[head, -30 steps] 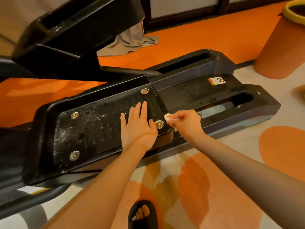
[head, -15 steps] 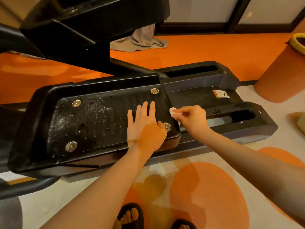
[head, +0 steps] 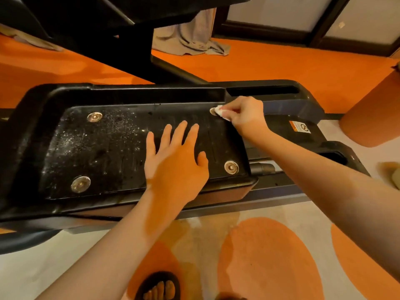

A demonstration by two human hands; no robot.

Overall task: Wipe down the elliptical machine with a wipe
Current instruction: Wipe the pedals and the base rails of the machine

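Note:
The elliptical's black foot pedal fills the middle of the view, dusty with white specks on its left half and fixed by round metal bolts. My left hand lies flat on the pedal with fingers spread. My right hand pinches a small white wipe and presses it on the far right bolt at the pedal's back corner. Behind the right hand the machine's black base rail carries a warning sticker.
The second pedal and its arm hang overhead at the back left. An orange round bin stands at the right. A grey cloth lies on the orange floor behind. My sandalled foot is on the patterned rug below.
My right hand has carried the wipe from the near right bolt along the pedal's right edge to the far right bolt. My left hand has stayed flat on the pedal.

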